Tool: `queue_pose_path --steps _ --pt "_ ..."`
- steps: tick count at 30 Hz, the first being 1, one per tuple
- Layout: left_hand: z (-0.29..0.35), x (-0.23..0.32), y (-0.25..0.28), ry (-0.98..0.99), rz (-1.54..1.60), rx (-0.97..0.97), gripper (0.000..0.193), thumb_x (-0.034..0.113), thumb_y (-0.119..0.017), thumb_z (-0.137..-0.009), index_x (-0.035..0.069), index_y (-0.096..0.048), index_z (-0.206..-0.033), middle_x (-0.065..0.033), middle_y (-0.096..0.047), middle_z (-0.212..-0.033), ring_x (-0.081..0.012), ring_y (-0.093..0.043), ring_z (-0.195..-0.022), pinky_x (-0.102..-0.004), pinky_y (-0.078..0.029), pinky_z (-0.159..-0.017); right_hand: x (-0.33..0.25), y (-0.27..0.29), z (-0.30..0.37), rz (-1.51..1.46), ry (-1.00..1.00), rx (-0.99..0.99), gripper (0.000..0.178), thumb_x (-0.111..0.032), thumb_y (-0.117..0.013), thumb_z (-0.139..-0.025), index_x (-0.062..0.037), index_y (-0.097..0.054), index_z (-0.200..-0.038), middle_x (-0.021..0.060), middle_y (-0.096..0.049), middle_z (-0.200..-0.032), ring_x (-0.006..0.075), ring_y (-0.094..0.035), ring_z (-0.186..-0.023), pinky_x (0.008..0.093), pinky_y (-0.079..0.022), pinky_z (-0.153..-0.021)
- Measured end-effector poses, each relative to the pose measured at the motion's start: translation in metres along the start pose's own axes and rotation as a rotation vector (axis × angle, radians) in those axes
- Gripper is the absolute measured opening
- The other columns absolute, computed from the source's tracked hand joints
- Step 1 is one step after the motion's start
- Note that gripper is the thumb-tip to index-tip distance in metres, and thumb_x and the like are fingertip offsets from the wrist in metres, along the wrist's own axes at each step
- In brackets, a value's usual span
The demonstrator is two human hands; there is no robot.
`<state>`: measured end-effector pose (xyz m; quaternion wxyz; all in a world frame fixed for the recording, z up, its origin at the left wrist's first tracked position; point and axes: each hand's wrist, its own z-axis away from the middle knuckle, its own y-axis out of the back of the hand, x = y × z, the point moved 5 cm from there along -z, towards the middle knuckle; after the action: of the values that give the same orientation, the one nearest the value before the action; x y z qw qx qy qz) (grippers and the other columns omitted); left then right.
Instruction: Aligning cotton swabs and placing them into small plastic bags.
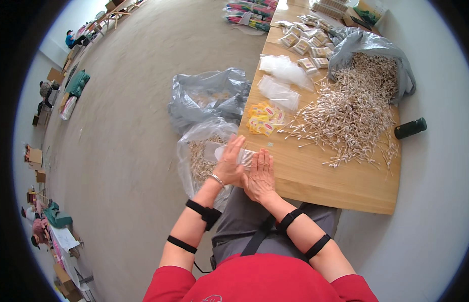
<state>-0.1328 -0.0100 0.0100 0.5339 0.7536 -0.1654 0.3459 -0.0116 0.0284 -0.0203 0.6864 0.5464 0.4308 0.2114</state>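
Note:
At the table's near left edge, a small clear packet of cotton swabs (247,158) lies between my hands. My left hand (229,165) grips the packet from the left; its thumb is hidden, and clear plastic sticks out beyond its fingers. My right hand (260,177) rests flat against the packet's right side, fingers straight and together. Just beyond lie yellow and white printed cards (264,118) and clear empty bags (279,92). A large heap of loose cotton swabs (345,116) spreads to the right, spilling from a grey plastic bag (407,75).
Filled packets (307,40) are piled at the table's far end. A dark green cylinder (410,129) lies by the right wall. Left of the table sit an open grey bag (209,95) and a clear bag with swabs (199,158). Other people work far left.

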Motion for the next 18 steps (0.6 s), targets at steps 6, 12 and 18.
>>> queue_pose_path --steps 6,12,18 --pt "-0.004 -0.018 0.034 -0.038 -0.435 -0.352 0.066 0.008 -0.065 -0.067 0.002 -0.046 -0.130 -0.0128 -0.043 -0.139 -0.0283 -0.025 -0.138 -0.0399 -0.019 -0.115 -0.007 0.001 -0.005 0.006 -0.020 0.012 0.090 -0.043 -0.051 -0.085 0.0104 -0.007 -0.142 0.0261 -0.002 -0.151 0.0378 0.004 -0.142 0.0455 0.002 -0.115" --pt "-0.009 -0.017 0.036 -0.099 -0.407 -0.282 0.063 0.014 -0.073 -0.061 0.005 -0.053 -0.120 -0.0102 -0.051 -0.131 -0.0271 -0.036 -0.133 -0.0413 -0.021 -0.115 -0.017 -0.002 -0.008 -0.038 0.008 -0.002 0.091 -0.042 -0.053 -0.084 0.0103 -0.008 -0.142 0.0261 -0.003 -0.151 0.0372 0.002 -0.142 0.0453 -0.001 -0.115" --pt "-0.005 -0.023 0.035 -0.116 -0.521 -0.294 0.065 0.020 -0.077 -0.060 0.007 -0.054 -0.120 -0.0084 -0.052 -0.131 -0.0245 -0.037 -0.132 -0.0410 -0.022 -0.114 -0.036 -0.013 -0.017 -0.057 0.041 0.025 0.092 -0.040 -0.054 -0.083 0.0105 -0.006 -0.142 0.0272 -0.003 -0.150 0.0383 0.001 -0.142 0.0462 -0.001 -0.115"
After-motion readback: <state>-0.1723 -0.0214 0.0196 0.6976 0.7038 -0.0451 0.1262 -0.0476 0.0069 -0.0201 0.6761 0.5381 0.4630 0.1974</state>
